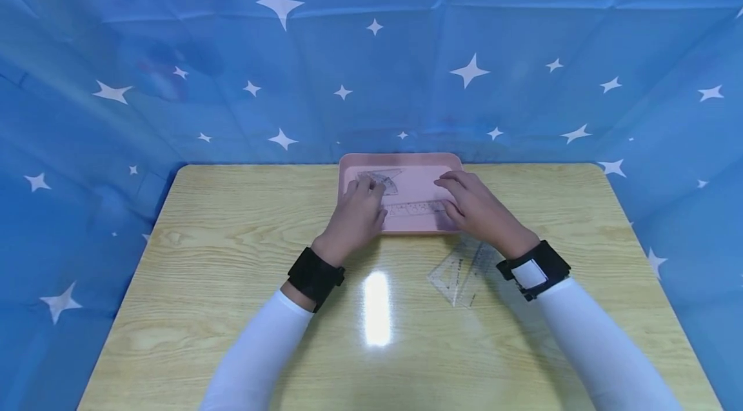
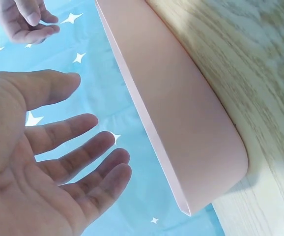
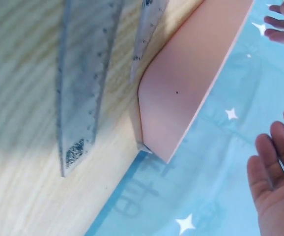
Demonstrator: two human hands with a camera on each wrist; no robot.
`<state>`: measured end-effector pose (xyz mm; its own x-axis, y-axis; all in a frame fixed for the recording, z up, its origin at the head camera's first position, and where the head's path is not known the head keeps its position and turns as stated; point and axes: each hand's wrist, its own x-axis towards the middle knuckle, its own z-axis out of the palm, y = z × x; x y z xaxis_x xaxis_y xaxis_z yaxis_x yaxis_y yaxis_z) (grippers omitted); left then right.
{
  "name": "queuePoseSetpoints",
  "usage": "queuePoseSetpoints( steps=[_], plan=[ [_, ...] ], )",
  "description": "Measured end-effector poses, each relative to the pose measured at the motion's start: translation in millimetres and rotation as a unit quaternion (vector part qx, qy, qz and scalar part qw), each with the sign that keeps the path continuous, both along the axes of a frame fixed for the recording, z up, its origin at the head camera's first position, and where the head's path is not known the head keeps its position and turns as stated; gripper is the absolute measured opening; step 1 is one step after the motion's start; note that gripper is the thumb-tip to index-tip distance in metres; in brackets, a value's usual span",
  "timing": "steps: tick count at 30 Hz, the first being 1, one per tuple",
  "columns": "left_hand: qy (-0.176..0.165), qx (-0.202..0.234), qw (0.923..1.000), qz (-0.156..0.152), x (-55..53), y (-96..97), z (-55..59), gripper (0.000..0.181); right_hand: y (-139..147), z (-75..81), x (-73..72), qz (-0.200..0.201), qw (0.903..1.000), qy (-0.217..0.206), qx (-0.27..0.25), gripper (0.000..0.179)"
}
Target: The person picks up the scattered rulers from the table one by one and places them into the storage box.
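Observation:
A shallow pink tray (image 1: 415, 182) stands at the far edge of the table. Inside it, a clear ruler (image 1: 412, 208) lies along the near side, with a clear protractor (image 1: 389, 186) behind it at the left. My left hand (image 1: 358, 212) is over the tray's left end, partly covering the protractor; in the left wrist view its fingers (image 2: 80, 152) are spread and loosely bent, holding nothing. Above the tray's right end is my right hand (image 1: 477, 206), its thumb overlapping the ruler's end. The right wrist view shows that hand's relaxed fingers (image 3: 279, 152) with nothing in them.
On the table in front of the tray lie a clear set square (image 1: 448, 277) and a second clear ruler (image 3: 85, 88), partly under my right forearm in the head view. A blue cloth with white stars (image 1: 371, 88) hangs behind the wood-grain table (image 1: 232, 269).

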<state>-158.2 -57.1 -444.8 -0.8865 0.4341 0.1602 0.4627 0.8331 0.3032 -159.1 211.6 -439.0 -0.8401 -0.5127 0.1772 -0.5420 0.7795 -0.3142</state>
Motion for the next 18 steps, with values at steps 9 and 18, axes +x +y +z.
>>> queuePoseSetpoints(
  steps=[9,18],
  plan=[
    [0.027,0.017,0.9988,-0.037,16.0,-3.8,-0.2,0.038,12,-4.8,21.0,-0.013,0.9981,0.053,-0.029,0.035],
    [0.04,0.027,0.9981,-0.039,26.9,-4.3,-5.3,0.034,16,-13.9,42.0,0.0,0.9929,0.106,-0.053,0.017]
  ],
)
